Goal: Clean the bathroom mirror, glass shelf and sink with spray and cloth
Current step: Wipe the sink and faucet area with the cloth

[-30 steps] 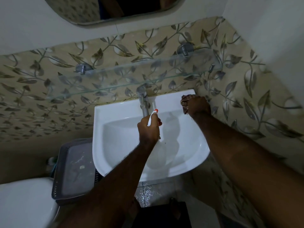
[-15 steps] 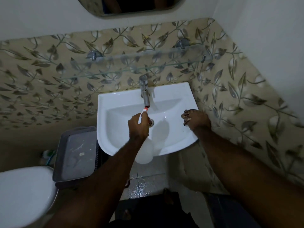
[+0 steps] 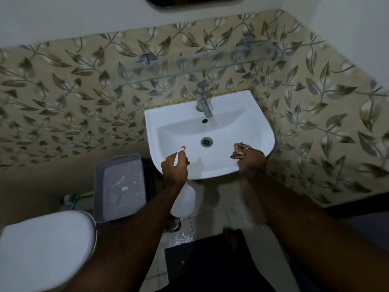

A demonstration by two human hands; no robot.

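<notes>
A white sink (image 3: pixel 261 123) hangs on the leaf-patterned wall, with a metal tap (image 3: pixel 203 100) at its back and a drain (image 3: pixel 206 142) in the bowl. My left hand (image 3: pixel 173 169) grips a white spray bottle (image 3: pixel 184 199) with a red-tipped nozzle over the sink's front left rim. My right hand (image 3: pixel 250 160) holds a bunched brown cloth (image 3: pixel 239 149) at the front right rim. A glass shelf (image 3: pixel 189 68) spans the wall above the tap. Only the mirror's lower edge (image 3: pixel 189 2) shows at the top.
A white toilet (image 3: pixel 42 249) sits at lower left. Beside it stands a grey plastic basket (image 3: pixel 120 186). A dark mat (image 3: pixel 206 266) lies on the wet tiled floor below the sink. The right wall (image 3: pixel 336 28) closes in on the sink.
Both hands have drawn back from the tap area to the sink's front rim. The view has pulled away, so the sink looks farther off.
</notes>
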